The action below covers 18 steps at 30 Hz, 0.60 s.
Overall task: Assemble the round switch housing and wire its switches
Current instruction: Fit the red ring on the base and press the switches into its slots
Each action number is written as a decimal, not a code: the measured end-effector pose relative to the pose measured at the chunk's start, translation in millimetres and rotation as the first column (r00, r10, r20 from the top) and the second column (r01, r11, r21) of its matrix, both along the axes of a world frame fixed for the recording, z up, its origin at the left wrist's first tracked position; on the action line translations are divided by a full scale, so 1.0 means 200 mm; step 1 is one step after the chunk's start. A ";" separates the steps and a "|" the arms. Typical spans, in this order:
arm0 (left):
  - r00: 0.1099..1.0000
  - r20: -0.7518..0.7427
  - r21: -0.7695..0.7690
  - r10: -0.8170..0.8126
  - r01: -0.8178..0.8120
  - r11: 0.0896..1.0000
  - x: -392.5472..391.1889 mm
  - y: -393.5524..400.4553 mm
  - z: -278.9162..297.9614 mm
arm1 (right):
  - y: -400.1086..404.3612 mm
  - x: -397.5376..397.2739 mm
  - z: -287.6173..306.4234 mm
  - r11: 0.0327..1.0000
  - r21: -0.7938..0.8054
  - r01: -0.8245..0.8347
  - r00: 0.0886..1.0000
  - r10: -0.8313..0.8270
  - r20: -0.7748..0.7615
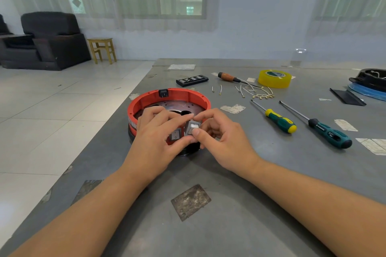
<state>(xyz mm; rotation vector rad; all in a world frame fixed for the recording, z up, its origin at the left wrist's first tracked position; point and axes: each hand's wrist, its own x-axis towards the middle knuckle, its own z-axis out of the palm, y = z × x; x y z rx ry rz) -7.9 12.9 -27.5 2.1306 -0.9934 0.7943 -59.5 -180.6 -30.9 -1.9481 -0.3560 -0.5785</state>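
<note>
The round red switch housing (144, 100) stands on the grey table (229, 183), with a perforated metal plate inside and a black socket (163, 92) in its far wall. One rocker switch (175, 134) sits in the near wall. My left hand (154, 137) wraps over the near rim beside that switch. My right hand (221, 137) pinches a second grey rocker switch (193, 127) between thumb and fingers, tilted, just right of the first one. My hands hide the near wall of the housing.
Short wires with crimp terminals (259, 94) lie behind the housing. Two screwdrivers (277, 119) (325, 129) lie to the right, a wooden-handled one (229, 78), a yellow tape roll (274, 79) and a black bit case (192, 80) farther back. The table's left edge drops to tiled floor.
</note>
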 end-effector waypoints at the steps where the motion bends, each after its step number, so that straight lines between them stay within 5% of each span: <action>1: 1.000 -0.002 0.005 -0.005 0.005 1.000 0.00 0.00 0.00 | 0.00 0.00 0.00 1.000 -0.019 0.004 1.000 -0.004 0.008; 10: 0.996 -0.092 0.075 -0.004 0.011 0.997 0.02 0.06 0.00 | -0.07 0.00 0.00 0.928 -0.356 0.108 0.983 -0.046 0.178; 18: 0.983 -0.184 0.061 0.020 -0.009 0.998 0.03 0.07 -0.02 | -0.07 0.00 0.01 0.871 -0.469 0.150 0.965 -0.026 0.261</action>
